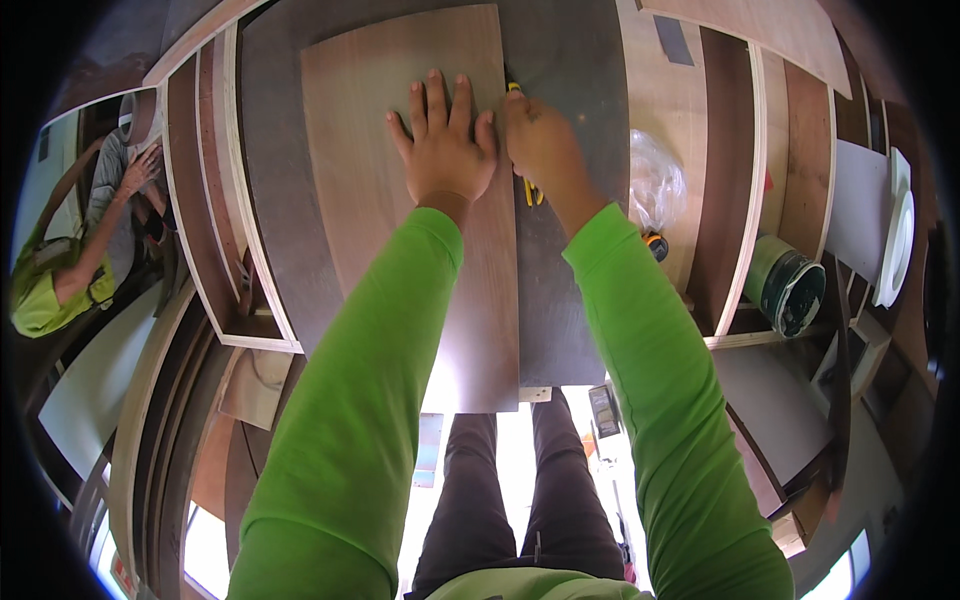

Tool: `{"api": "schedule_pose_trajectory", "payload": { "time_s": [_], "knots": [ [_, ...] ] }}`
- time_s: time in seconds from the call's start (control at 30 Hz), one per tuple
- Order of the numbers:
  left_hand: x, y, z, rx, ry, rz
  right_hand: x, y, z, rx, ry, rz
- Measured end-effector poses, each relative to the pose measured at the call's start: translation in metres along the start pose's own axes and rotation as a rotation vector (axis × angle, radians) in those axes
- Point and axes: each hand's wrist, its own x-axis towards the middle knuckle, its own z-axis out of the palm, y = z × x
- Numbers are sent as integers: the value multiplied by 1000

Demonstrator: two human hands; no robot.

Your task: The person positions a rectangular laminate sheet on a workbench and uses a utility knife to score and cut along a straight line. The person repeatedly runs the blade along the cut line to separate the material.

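Observation:
A long wood-grain board (385,240) lies lengthwise on a dark brown panel (575,300). My left hand (447,150) rests flat on the board with its fingers spread, close to the board's right edge. Beside that edge, my right hand (545,140) is closed around a yellow-and-black hand tool (531,192). One end of the tool pokes out above my fingers and two yellow prongs show below the hand. The middle of the tool is hidden in my grip, so its exact kind is unclear.
Open wooden frames flank the panel, the left one (232,200) and the right one (752,200). To the right are a clear plastic bag (655,180), a tape measure (656,245) and a green bucket (785,285). A person (110,200) is at the far left.

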Motion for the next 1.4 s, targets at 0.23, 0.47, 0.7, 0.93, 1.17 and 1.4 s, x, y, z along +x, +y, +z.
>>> {"api": "schedule_pose_trajectory", "payload": {
  "time_s": [0.23, 0.47, 0.7, 0.93, 1.17, 1.4],
  "knots": [
    [3, 0, 7, -16, 52, 30, 3, -9, -19, -49, -211, 39],
    [3, 0, 5, 6, 10, 5, -178, -39, -25, 208, -488, 566],
    [-2, -4, 4, 19, 0, -3, -199, -37, -40, 386, -320, 493],
    [0, -1, 6, -11, 30, 12, -16, -10, -14, 330, -117, 344],
    [2, -6, 7, 29, 42, 33, 20, -15, -18, 174, -320, 268],
    [1, 0, -1, 29, 17, 16, -130, -38, -28, 220, -531, 562]
  ]
}}
